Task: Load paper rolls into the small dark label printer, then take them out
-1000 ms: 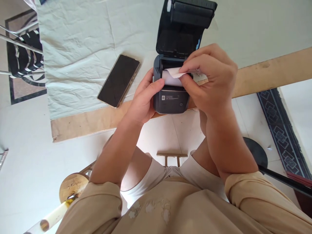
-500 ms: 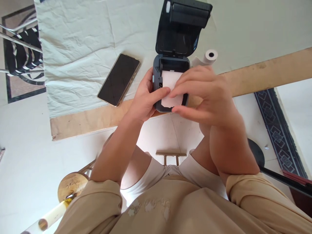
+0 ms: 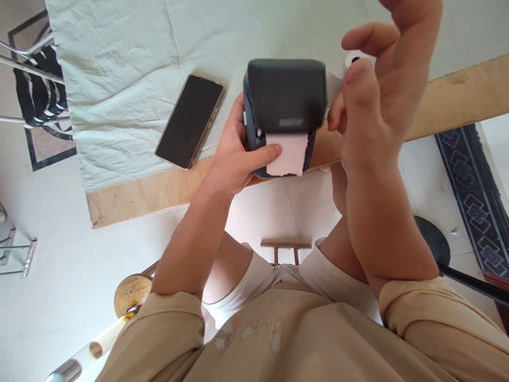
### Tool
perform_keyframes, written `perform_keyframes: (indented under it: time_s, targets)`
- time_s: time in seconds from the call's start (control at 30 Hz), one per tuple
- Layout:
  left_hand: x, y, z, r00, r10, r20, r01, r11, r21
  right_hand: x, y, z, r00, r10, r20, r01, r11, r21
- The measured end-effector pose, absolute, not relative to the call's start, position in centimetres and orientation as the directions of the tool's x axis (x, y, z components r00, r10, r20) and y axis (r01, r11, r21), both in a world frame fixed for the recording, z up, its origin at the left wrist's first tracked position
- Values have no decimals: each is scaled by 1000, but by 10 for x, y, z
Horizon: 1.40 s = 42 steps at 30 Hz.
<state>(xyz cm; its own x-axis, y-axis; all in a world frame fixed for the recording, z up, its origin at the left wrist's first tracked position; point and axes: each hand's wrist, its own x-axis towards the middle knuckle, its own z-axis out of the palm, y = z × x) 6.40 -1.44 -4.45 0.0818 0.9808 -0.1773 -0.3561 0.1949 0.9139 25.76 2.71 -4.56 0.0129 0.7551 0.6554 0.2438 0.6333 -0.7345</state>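
A dark portable receipt printer is held at the table's front edge, its lid swung down most of the way and slightly blurred. White paper with a torn edge sticks out from under the lid. My left hand grips the printer's left side, and its thumb presses on the paper. My right hand is raised to the right of the printer, apart from it, fingers spread and partly curled with nothing in them. Behind the right hand, a small white paper roll is partly hidden.
A smartphone lies screen up left of the printer on the pale cloth. The table's bare wooden edge runs along the front. A round wooden stool stands at lower left, and a dark round seat at right.
The printer's lid has swung from upright down over the paper. My right hand has left the paper and moved up and right. My left hand still holds the printer.
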Motion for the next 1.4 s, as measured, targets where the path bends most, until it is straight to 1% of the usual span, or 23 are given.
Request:
perform_keyframes:
  time_s: [0.1, 0.2, 0.27, 0.33, 0.43, 0.53, 0.63, 0.73, 0.9, 0.97, 1.13, 1.27, 1.33, 1.4]
  targets:
    - [63, -16, -44, 72, 975, -211, -370, 222, 902, 258, 24, -47, -34, 835, 549, 190, 545, -817]
    - [63, -18, -41, 68, 972, -224, -381, 233, 895, 258, 24, -54, -130, 891, 434, 98, 447, -889]
    - [65, -20, -39, 70, 977, -200, -403, 211, 891, 259, 27, -59, -236, 913, 333, 77, 359, -930]
    - [68, -22, -37, 79, 980, -180, -428, 197, 882, 260, 30, -63, -331, 902, 279, 83, 322, -943]
    - [73, -23, -35, 64, 976, -208, -442, 215, 871, 264, 34, -63, -400, 870, 287, 93, 351, -932]
    - [74, -23, -34, 41, 970, -239, -427, 233, 873, 266, 36, -61, -395, 875, 279, 114, 347, -931]
    - [73, -23, -32, 71, 975, -213, -425, 222, 877, 266, 37, -63, -395, 881, 261, 118, 331, -936]
    - [72, -23, -31, 70, 977, -201, -416, 211, 884, 264, 36, -67, -360, 895, 262, 112, 320, -941]
    - [68, -19, -34, 70, 967, -246, -357, 254, 899, 264, 35, -65, -366, 898, 245, 105, 302, -948]
    - [67, -19, -35, 76, 964, -253, -362, 263, 894, 264, 34, -63, -372, 897, 239, 102, 296, -950]
    - [67, -20, -35, 101, 972, -213, -400, 235, 886, 262, 33, -61, -366, 892, 264, 99, 320, -942]
    - [67, -21, -36, 83, 971, -226, -415, 240, 878, 262, 34, -64, -350, 902, 253, 161, 324, -932]
    - [67, -21, -36, 103, 972, -211, -418, 234, 878, 262, 34, -64, -341, 913, 223, 206, 304, -930]
    - [67, -21, -35, 125, 973, -193, -406, 227, 885, 262, 33, -62, -339, 914, 221, 213, 303, -929]
